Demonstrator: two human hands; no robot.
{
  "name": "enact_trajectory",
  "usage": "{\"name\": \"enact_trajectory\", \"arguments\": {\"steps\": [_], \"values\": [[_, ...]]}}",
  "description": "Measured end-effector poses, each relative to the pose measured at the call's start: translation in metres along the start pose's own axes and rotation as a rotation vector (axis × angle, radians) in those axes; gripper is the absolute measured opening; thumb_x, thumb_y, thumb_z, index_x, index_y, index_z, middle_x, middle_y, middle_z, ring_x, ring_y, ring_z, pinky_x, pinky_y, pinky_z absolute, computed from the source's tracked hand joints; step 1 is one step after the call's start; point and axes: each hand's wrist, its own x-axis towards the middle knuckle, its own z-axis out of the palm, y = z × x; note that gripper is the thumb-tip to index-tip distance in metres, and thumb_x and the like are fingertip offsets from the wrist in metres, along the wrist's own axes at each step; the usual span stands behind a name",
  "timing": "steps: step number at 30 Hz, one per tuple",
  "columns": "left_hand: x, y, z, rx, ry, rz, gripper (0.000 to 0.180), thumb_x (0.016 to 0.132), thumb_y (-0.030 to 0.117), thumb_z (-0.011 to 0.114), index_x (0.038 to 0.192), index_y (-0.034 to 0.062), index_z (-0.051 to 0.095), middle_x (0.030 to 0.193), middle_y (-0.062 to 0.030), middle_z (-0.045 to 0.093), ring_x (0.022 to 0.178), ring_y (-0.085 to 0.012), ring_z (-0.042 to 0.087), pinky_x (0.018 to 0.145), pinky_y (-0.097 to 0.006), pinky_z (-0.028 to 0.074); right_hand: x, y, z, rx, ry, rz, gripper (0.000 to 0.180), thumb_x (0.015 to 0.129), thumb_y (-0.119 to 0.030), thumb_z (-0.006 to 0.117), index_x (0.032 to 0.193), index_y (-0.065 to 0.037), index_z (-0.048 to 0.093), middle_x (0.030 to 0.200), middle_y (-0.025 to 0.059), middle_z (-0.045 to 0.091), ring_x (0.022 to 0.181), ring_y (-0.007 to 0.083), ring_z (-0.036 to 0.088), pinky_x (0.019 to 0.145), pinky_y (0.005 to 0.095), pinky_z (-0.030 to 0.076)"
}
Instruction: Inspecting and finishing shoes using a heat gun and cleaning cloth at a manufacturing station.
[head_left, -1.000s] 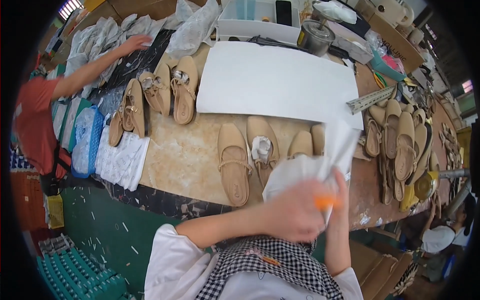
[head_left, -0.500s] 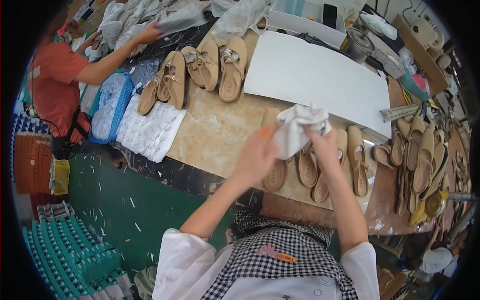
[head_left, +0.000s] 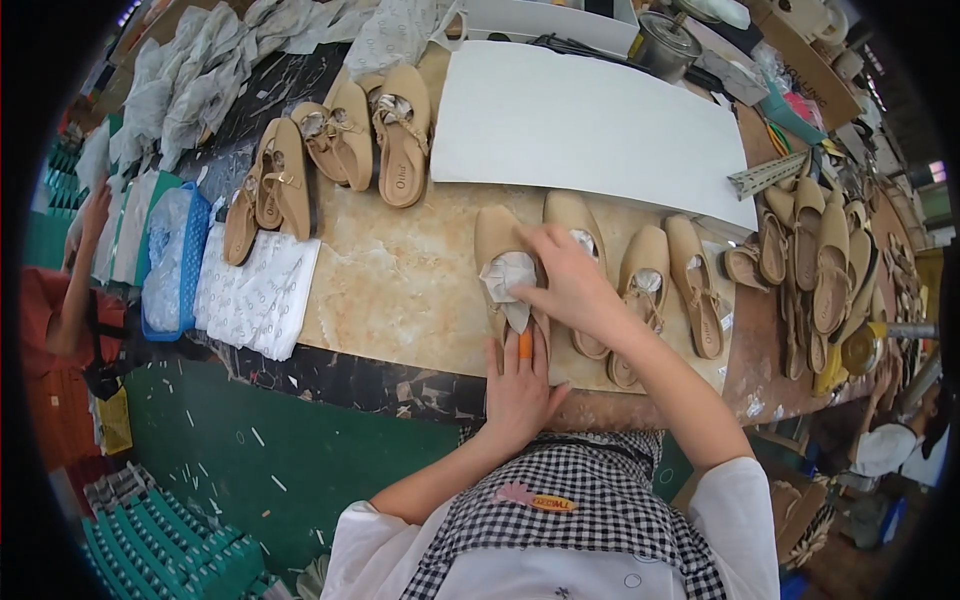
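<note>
A beige slip-on shoe [head_left: 496,229] lies on the tan tabletop, toe pointing away from me. White crumpled tissue paper [head_left: 508,277] fills its opening. My right hand [head_left: 570,285] reaches in from the right, its thumb on the paper and its fingers curled over the shoe's upper. At the heel end, my left hand [head_left: 522,388] lies with fingers stretched out on the insole; one finger wears an orange band. To the right stand more beige shoes, one [head_left: 573,225] partly behind my right hand, another [head_left: 640,270] with stuffing showing, and a strapped one [head_left: 690,280].
Several finished-looking beige shoes [head_left: 400,130] stand at the far left. A white board [head_left: 590,120] covers the back. Printed tissue sheets [head_left: 258,295] and a blue basket [head_left: 188,270] lie left. More shoes [head_left: 830,240] pile up right. Another person's arm [head_left: 75,270] shows at the left.
The crumpled tissue paper has gone from my raised hands into the shoe's opening. My left hand has dropped to the heel; my right is over the upper. The view has shifted right.
</note>
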Motion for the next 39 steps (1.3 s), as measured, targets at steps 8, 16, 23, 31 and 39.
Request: {"name": "enact_trajectory", "arguments": {"steps": [8,16,23,31,39], "values": [[0.024,-0.013,-0.022,0.022,0.088,0.123,0.069,0.075,0.036,0.063,0.128,-0.0032,0.04,0.126,-0.0229,0.044,0.125,-0.0346,0.033,0.106,-0.052,0.019,0.008,0.017,-0.008,-0.227,0.036,0.047,0.053,0.071,-0.022,0.069,0.116,0.0,0.05,0.112,0.0184,0.05,0.107,0.036,0.048,0.086,0.0372,0.044],[0.092,0.009,-0.019,-0.1,0.316,-0.002,0.054,0.074,0.016,0.057,0.127,0.008,0.046,0.089,-0.0125,0.055,0.094,-0.029,0.049,0.098,-0.05,0.028,-0.138,0.04,-0.069,-0.461,0.326,0.454,0.052,0.07,-0.009,0.065,0.12,-0.004,0.05,0.107,0.0143,0.052,0.095,0.0328,0.053,0.08,0.0408,0.045],[0.053,-0.062,-0.107,-0.748,0.676,-0.198,0.042,0.082,0.0,0.047,0.123,-0.0006,0.051,0.122,-0.0143,0.052,0.111,-0.0264,0.048,0.097,-0.036,0.034,-0.031,-0.027,-0.022,0.266,0.487,-0.119,0.037,0.068,-0.001,0.058,0.105,-0.007,0.057,0.106,0.0147,0.05,0.1,0.0318,0.052,0.083,0.037,0.045],[0.141,-0.317,-0.196,0.198,0.382,-0.736,0.037,0.09,0.023,0.049,0.125,0.011,0.053,0.124,-0.017,0.051,0.107,-0.0356,0.049,0.091,-0.038,0.038,0.105,-0.084,-0.034,0.348,0.365,-0.55,0.038,0.072,-0.005,0.057,0.11,-0.002,0.052,0.116,0.0201,0.047,0.107,0.0374,0.046,0.09,0.0412,0.039],[0.121,0.009,-0.187,-1.254,-0.115,0.463,0.03,0.087,0.029,0.056,0.103,0.0047,0.062,0.115,-0.0121,0.056,0.115,-0.028,0.046,0.099,-0.042,0.03,-0.141,0.115,-0.309,-1.021,0.749,0.631,0.081,0.062,-0.034,0.075,0.131,-0.008,0.041,0.134,0.0215,0.038,0.128,0.037,0.03,0.096,0.0601,0.027]]}}
